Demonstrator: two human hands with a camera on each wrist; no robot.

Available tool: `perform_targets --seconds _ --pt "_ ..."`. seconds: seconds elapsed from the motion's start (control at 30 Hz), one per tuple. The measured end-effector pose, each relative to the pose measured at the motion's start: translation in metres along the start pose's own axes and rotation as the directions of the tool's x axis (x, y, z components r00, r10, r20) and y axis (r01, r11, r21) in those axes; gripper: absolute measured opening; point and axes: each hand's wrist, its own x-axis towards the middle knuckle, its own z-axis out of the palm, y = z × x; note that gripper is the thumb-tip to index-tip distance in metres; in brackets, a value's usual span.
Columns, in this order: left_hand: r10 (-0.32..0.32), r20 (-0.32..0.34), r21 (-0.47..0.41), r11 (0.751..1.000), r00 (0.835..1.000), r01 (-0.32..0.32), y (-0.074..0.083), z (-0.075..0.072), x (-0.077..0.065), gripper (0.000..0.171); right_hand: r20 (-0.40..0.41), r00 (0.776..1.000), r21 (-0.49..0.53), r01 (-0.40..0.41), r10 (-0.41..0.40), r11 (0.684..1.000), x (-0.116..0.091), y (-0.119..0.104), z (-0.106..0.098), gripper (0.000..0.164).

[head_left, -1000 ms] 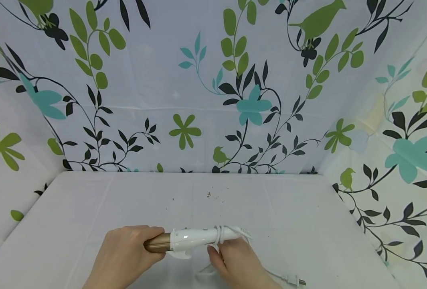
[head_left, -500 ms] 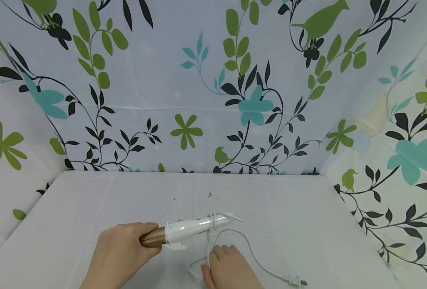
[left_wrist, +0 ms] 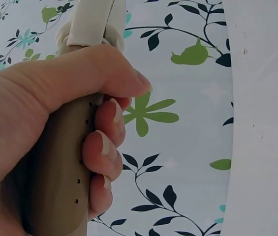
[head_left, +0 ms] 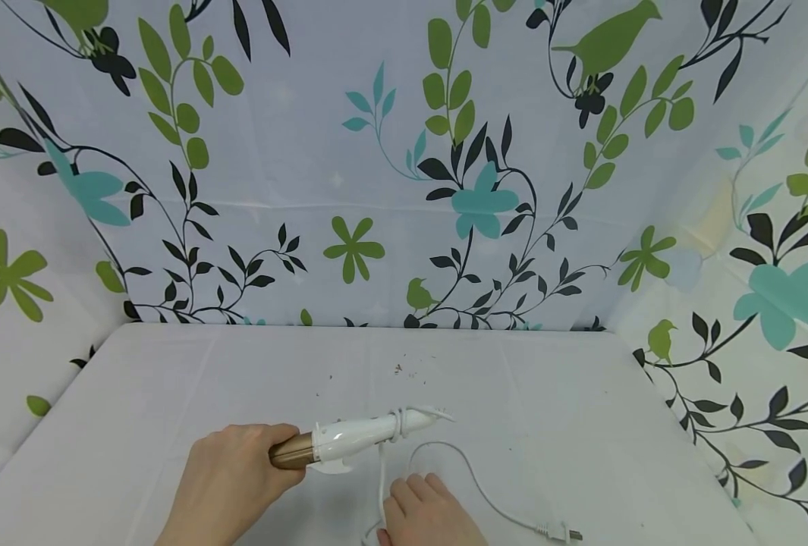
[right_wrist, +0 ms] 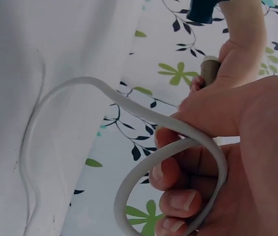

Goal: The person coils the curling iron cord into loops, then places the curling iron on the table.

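Observation:
A hair straightener (head_left: 352, 437) with a white handle and a gold-brown end is held tilted above the white table. My left hand (head_left: 233, 474) grips its gold-brown end, fingers and thumb wrapped round it. In the left wrist view, small holes dot that gold-brown part (left_wrist: 62, 167). A white cord (head_left: 468, 466) is wound about the handle near its far tip. My right hand (head_left: 434, 509), lower and to the right, holds a stretch of the cord; in the right wrist view a loop (right_wrist: 121, 196) passes through its curled fingers. The plug (head_left: 564, 533) lies at the lower right.
The white table (head_left: 171, 379) bears a few small brown specks (head_left: 398, 369) toward its back. Cloth (head_left: 294, 152) printed with leaves, birds and flowers stands behind and along both sides.
My right hand has moved from the handle's far end down toward the table's front, drawing cord off with it. The handle shows fewer turns of cord. My left hand keeps its grip, slightly shifted.

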Motion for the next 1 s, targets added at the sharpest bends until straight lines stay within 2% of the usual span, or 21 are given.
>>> perform_targets --seconds 0.13,0.23,0.27,0.37,0.47,0.57,0.7,0.77,0.83,1.0 --pt "0.007 0.012 0.022 1.000 1.000 -0.008 -0.001 0.001 -0.001 0.025 -0.125 0.991 -0.032 0.052 -0.056 0.998 -0.002 0.002 -0.006 0.030" --pt "0.011 0.030 0.038 0.999 0.999 -0.012 -0.003 0.002 -0.001 0.028 -0.234 0.969 -0.036 0.073 -0.079 0.997 -0.003 0.006 -0.013 0.031" --pt "0.011 0.035 0.040 0.999 0.999 -0.013 -0.004 0.002 -0.001 0.029 -0.278 0.956 -0.037 0.081 -0.088 0.996 -0.003 0.007 -0.015 0.034" --pt "0.012 0.050 0.040 0.999 0.999 -0.014 -0.005 0.003 -0.001 0.028 -0.420 0.901 -0.067 0.091 -0.111 0.994 -0.002 0.013 -0.017 0.042" --pt "0.010 0.060 0.037 0.999 0.998 -0.013 -0.005 0.004 -0.001 0.028 -0.517 0.849 -0.065 0.082 -0.104 0.994 -0.001 0.019 -0.020 0.041" --pt "0.010 0.082 0.046 0.999 0.997 -0.014 -0.006 0.003 -0.001 0.028 -0.553 0.829 -0.037 0.082 -0.089 0.996 -0.001 0.022 -0.024 0.037" --pt "0.022 0.107 0.054 0.998 0.994 -0.028 -0.007 0.002 -0.002 0.031 -0.629 0.769 -0.039 0.115 -0.114 0.993 0.002 0.027 -0.026 0.032" --pt "0.033 0.112 0.053 0.998 0.993 -0.039 -0.007 0.001 -0.001 0.032 -0.654 0.748 -0.042 0.114 -0.113 0.993 0.003 0.029 -0.027 0.031" --pt "0.038 0.112 0.047 0.998 0.993 -0.043 -0.006 0.001 -0.001 0.033 -0.659 0.747 -0.027 0.100 -0.093 0.995 0.003 0.030 -0.030 0.032" --pt "0.056 0.109 0.035 0.998 0.992 -0.060 -0.005 0.002 -0.001 0.032 -0.642 0.765 0.000 0.064 -0.049 0.998 0.000 0.034 -0.039 0.035"
